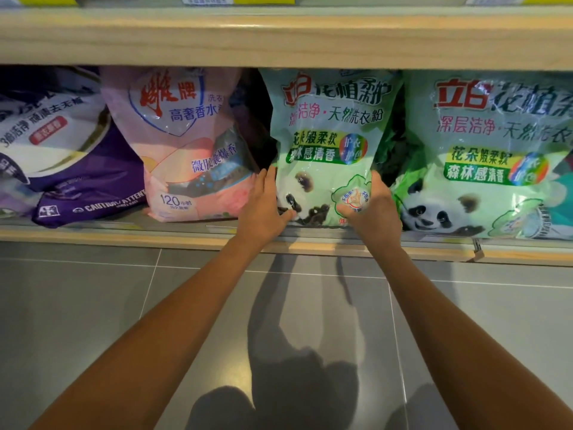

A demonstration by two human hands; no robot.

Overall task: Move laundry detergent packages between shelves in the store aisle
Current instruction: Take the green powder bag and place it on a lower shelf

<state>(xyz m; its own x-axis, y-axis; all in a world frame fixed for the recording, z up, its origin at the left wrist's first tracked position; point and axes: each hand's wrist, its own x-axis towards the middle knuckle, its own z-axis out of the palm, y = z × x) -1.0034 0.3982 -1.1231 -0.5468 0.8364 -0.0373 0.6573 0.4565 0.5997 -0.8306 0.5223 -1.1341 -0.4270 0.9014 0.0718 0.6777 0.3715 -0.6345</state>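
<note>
You faced a low wooden shelf (pixel 186 235) stocked with standing detergent bags above a grey tiled floor (pixel 93 305): a purple bag (pixel 62 156) at the far left, a pink bag (pixel 186 144) next, then two green panda-print bags. The right-hand panda bag (pixel 483 156) stood untouched. The one you were working on, the green panda detergent bag (pixel 328 135), stood upright between the pink bag and its twin, long axis vertical, its top under the upper shelf board (pixel 279 41).

Both arms reached straight forward, about equally near. Your left hand (pixel 263 209) pressed the bag's lower left edge, fingers (pixel 268 181) tucked behind it, thumb on the front. Your right hand (pixel 372 206) clasped the lower right corner likewise. Both gripped the bag low, so lifting it out would likely mean drawing it toward you, clear of the shelf lip.
</note>
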